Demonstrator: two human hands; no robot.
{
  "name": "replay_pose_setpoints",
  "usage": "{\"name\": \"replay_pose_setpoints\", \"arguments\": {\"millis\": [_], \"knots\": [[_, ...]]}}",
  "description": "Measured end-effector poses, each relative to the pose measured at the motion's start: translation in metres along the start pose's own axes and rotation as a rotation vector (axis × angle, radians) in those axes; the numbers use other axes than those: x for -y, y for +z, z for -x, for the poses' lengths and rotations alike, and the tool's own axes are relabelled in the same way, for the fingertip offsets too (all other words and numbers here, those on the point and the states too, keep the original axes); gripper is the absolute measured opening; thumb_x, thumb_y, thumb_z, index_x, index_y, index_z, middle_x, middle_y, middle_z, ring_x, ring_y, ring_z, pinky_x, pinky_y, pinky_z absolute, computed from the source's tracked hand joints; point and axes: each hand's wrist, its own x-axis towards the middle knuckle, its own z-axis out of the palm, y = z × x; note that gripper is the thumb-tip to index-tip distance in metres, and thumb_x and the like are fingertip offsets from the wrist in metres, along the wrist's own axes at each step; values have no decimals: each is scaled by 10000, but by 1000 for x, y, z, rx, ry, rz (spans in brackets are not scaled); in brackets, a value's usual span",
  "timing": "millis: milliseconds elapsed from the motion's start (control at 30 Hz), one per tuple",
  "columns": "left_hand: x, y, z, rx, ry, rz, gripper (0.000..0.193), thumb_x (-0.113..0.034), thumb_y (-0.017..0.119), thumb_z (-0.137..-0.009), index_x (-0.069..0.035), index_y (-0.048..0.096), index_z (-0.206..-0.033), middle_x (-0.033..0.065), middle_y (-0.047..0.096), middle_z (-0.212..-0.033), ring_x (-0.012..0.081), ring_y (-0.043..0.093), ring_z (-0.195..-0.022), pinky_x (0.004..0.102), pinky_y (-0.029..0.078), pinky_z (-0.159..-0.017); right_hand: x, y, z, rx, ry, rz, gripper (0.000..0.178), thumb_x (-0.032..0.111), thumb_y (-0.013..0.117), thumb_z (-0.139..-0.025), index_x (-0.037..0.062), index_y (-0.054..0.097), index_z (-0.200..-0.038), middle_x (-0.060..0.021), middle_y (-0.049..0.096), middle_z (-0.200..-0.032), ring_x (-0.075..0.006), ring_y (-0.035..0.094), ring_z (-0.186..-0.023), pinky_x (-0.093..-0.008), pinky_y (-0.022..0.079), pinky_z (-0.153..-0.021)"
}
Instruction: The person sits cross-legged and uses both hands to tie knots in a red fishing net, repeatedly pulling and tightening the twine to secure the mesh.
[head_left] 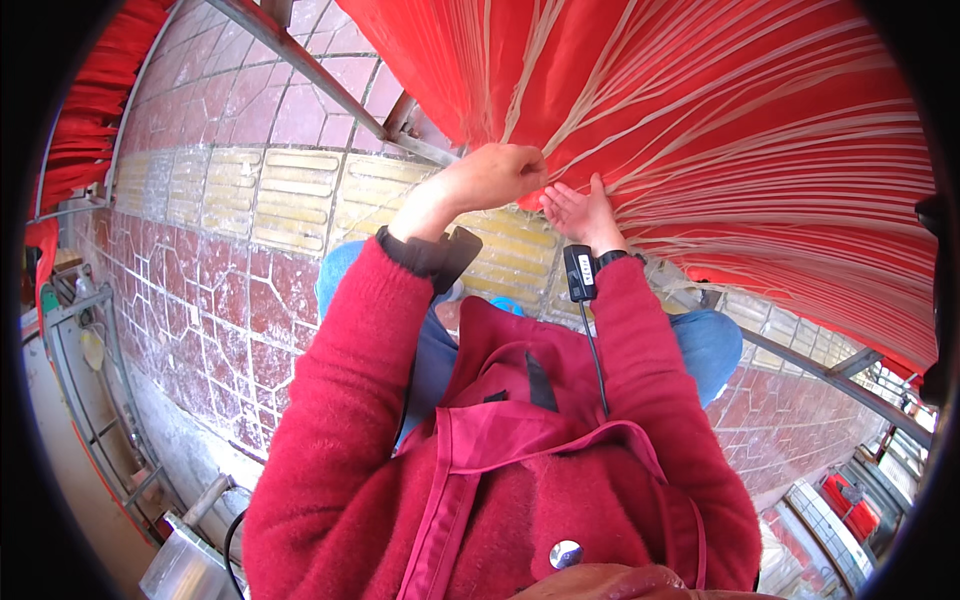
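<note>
In front of me spreads a large red cloth (640, 110), with many pale strands (600, 70) running across it and gathering towards my hands. My left hand (490, 177) is at the cloth's near edge, palm down with its fingers curled closed. What those fingers hold, if anything, is hidden. Just to its right, my right hand (578, 212) is turned palm up. Its fingers are stretched out and the thumb is raised beside the strands. The fingertips of both hands nearly meet at the lower edge of the cloth.
A metal rail (310, 70) runs under the cloth's left side, another bar (830, 375) under its right. Below lies tiled paving (230, 310) with a yellow ribbed strip (295, 190). More red cloth (90, 110) hangs far left. A metal frame (110, 400) stands at the left.
</note>
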Motion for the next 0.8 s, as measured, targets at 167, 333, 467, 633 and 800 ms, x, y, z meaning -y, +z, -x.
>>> {"name": "replay_pose_setpoints", "arguments": {"millis": [167,333,467,633,800], "knots": [[2,1,1,8,-6,12,265,-269,596,-920,-18,629,-999,161,664,-854,279,639,-807,372,493,-731,-8,-5,-8,127,-192,-39,354,343,527,-998,49,540,-1195,-126,616,-1146,-282,611,-1039,-440,510,-920],[6,2,2,-17,27,6,266,-268,592,-925,-15,626,-1000,151,666,-848,253,644,-797,358,496,-731,-17,0,7,217,-221,-58,317,293,507,-1011,51,544,-1213,-132,619,-1136,-275,603,-1049,-428,501,-939],[7,-2,7,-35,54,-21,280,-271,594,-921,-18,642,-1030,156,681,-888,267,664,-845,357,506,-764,-27,0,50,345,-95,54,432,363,487,-1013,13,539,-1262,-166,603,-1234,-291,578,-1138,-448,473,-976],[9,-1,18,5,107,-39,280,-273,615,-885,-32,668,-1017,183,690,-919,317,668,-885,380,511,-790,-32,25,114,331,-328,432,397,310,531,-1005,22,539,-1278,-152,632,-1181,-250,628,-1048,-397,524,-889],[7,8,23,134,112,-50,272,-252,624,-898,-32,670,-1052,154,707,-937,255,682,-891,362,513,-799,-33,70,162,323,-836,784,252,184,629,-957,29,602,-1154,-85,669,-1059,-162,650,-935,-296,544,-804]]}}
